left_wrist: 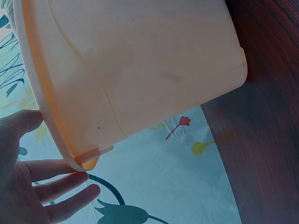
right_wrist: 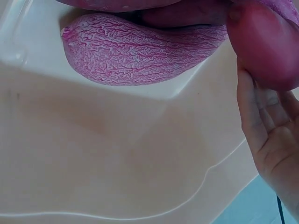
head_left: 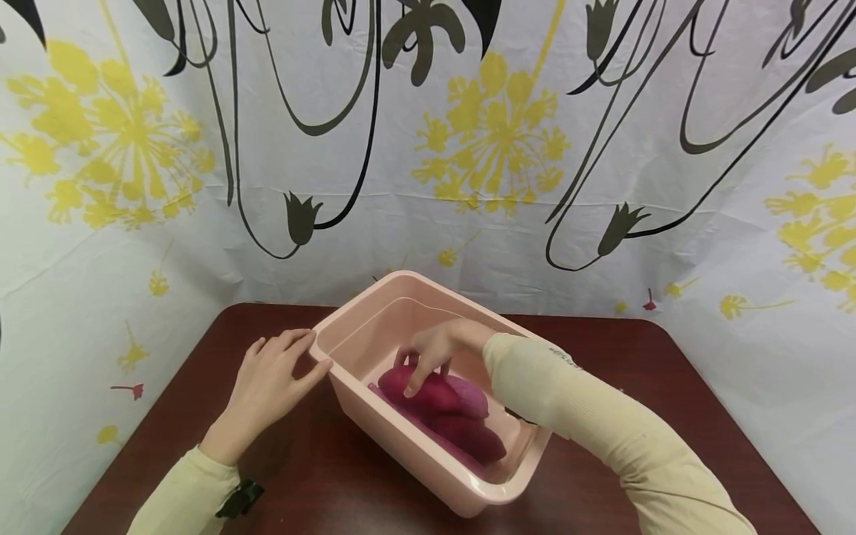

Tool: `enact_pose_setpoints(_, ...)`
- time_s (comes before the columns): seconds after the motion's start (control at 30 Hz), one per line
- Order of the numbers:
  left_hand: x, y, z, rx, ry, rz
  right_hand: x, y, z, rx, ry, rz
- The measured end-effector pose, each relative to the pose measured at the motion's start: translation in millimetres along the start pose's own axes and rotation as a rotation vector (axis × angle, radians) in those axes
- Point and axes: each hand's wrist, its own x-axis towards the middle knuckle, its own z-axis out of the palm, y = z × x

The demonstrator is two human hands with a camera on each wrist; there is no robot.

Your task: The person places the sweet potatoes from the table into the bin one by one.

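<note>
My right hand reaches down into a pale pink plastic tub and grips a smooth reddish-purple sweet potato, thumb on its near side. In the right wrist view, that sweet potato's rounded end shows above the palm. Beneath and beside it lie several more, among them a wrinkled pinkish-purple sweet potato and a darker sweet potato. At the tub's left corner, my left hand touches the rim with thumb and index finger; the other fingers are extended beside it, as the left wrist view shows.
The tub stands at an angle on a dark reddish-brown table with rounded far corners. A white cloth with yellow flowers and dark stems hangs behind and at both sides. My right forearm crosses the tub's right rim.
</note>
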Motion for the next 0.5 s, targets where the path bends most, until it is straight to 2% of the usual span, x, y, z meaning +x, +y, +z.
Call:
enact_pose_setpoints(0.27, 0.4, 0.6, -0.8, -0.005, -0.014, -0.012, 2.7, 0.7, 5.0, -0.002, -0.045, 0.067)
enact_pose_setpoints(0.5, 0.1, 0.4, -0.6, -0.004, -0.003, -0.002, 4.6, 0.6, 8.9, -0.025, -0.052, 0.088)
